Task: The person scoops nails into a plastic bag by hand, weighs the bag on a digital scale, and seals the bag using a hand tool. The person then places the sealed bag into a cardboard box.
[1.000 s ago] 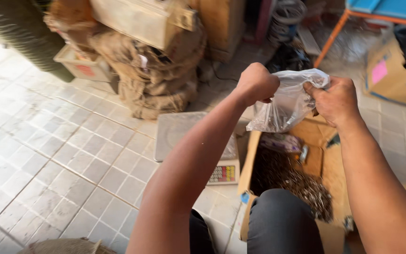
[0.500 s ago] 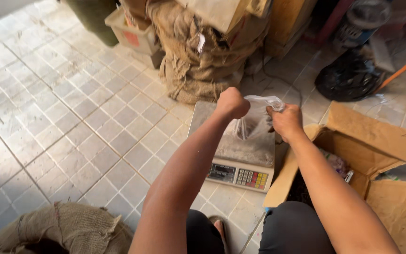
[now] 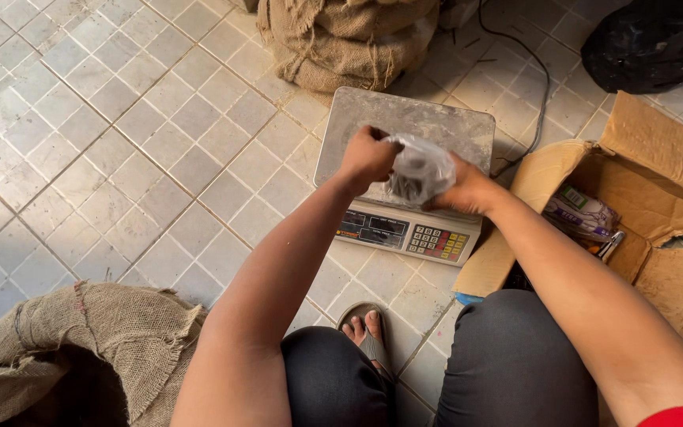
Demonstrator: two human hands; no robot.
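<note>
A: Fingers first. What have we got?

B: Left hand (image 3: 367, 156) is curled tight, pinching the top of a small clear plastic bag (image 3: 419, 168). Right hand (image 3: 462, 190) cups the same bag from the side and below, fingers wrapped round it. So we log both as clenched on the bag.

A: Contents?

B: Something dark and small in the bottom. We can't tell what it is through the plastic.

A: Where does the bag sit?

B: Held between both hands, right over the steel platform of the weighing scale (image 3: 452, 130), near its front edge above the keypad. We can't tell if the bag touches the platform.

A: Around it?

B: Scale stands on the tiled floor (image 3: 120, 142). Open cardboard box (image 3: 658, 158) just right of it, burlap sacks (image 3: 341, 39) behind, another burlap sack (image 3: 81, 348) at our lower left, a black plastic bag (image 3: 650, 39) at top right.

A: Versus the earlier frame?

B: Half a second back the bag was held higher, looser and fuller-looking. Now both hands have come down to the scale and the bag looks bunched smaller. The view has also tipped downward; the scale fills more of it.
</note>
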